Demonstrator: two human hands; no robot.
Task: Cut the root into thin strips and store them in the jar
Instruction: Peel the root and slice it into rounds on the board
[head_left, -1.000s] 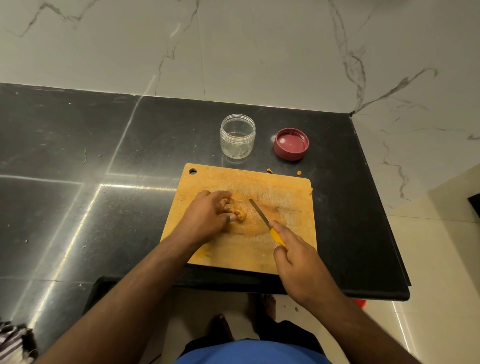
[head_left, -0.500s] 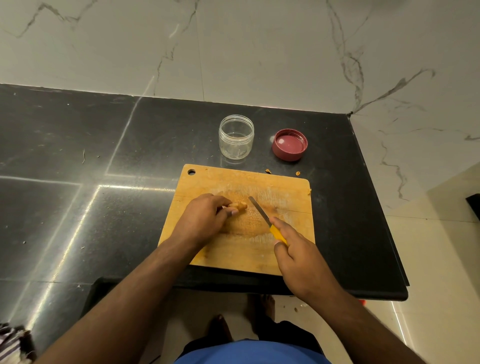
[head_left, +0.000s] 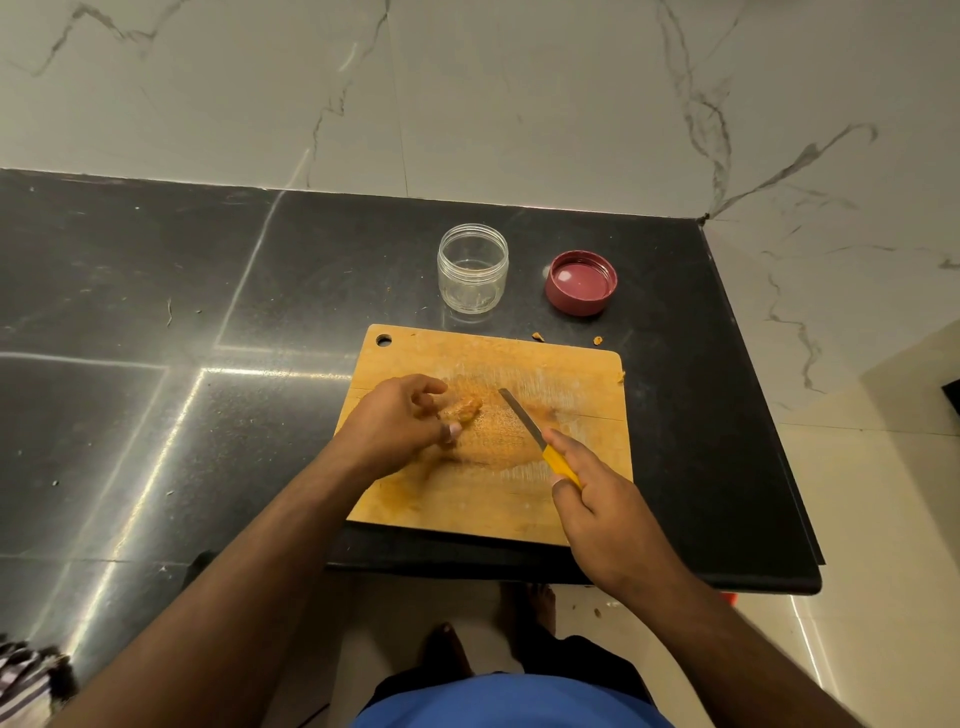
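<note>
Mid-board on the cutting board (head_left: 488, 493), well inside its edges, the left hand (head_left: 397, 423) pinches the root (head_left: 465, 409) while the right hand (head_left: 602, 499) grips the knife (head_left: 537, 439) just beside it; the open jar (head_left: 472, 267) stands beyond on the bench (head_left: 208, 291).

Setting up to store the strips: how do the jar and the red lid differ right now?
The clear plastic jar is see-through and tall; the red round lid is opaque and low. The jar stands left of the lid, apart from it. The jar stands mouth up, while the lid lies inside-up. Both rest on the black countertop beyond the wooden cutting board.
</note>
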